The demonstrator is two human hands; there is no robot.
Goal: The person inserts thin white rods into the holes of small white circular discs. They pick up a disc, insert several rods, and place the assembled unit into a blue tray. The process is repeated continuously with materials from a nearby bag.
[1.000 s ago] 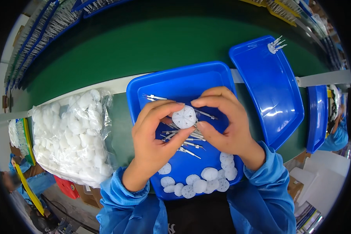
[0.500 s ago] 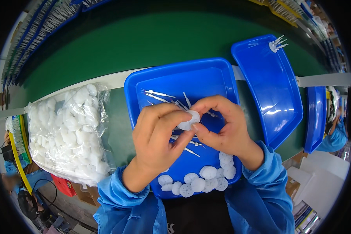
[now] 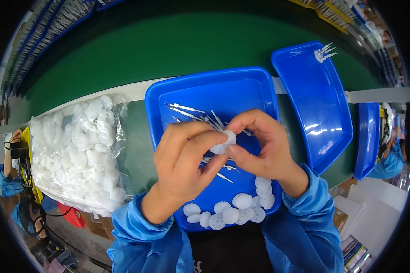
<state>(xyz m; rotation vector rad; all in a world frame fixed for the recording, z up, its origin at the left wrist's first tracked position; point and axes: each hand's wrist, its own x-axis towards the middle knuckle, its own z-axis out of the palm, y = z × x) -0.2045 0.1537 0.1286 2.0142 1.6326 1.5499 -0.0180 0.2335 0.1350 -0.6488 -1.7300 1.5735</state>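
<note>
At the centre of the frame, I pinch a small white disc point(image 3: 224, 142) between the fingers of my left hand point(image 3: 187, 159) and right hand point(image 3: 262, 145), both clamped on it, above the blue tray point(image 3: 205, 88) of thin metal pins point(image 3: 191, 111).

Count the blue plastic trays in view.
3: the blue plastic tray under both hands, a second blue tray angled at its right, and a third blue tray partly seen at far right. Others may be hidden.
</note>
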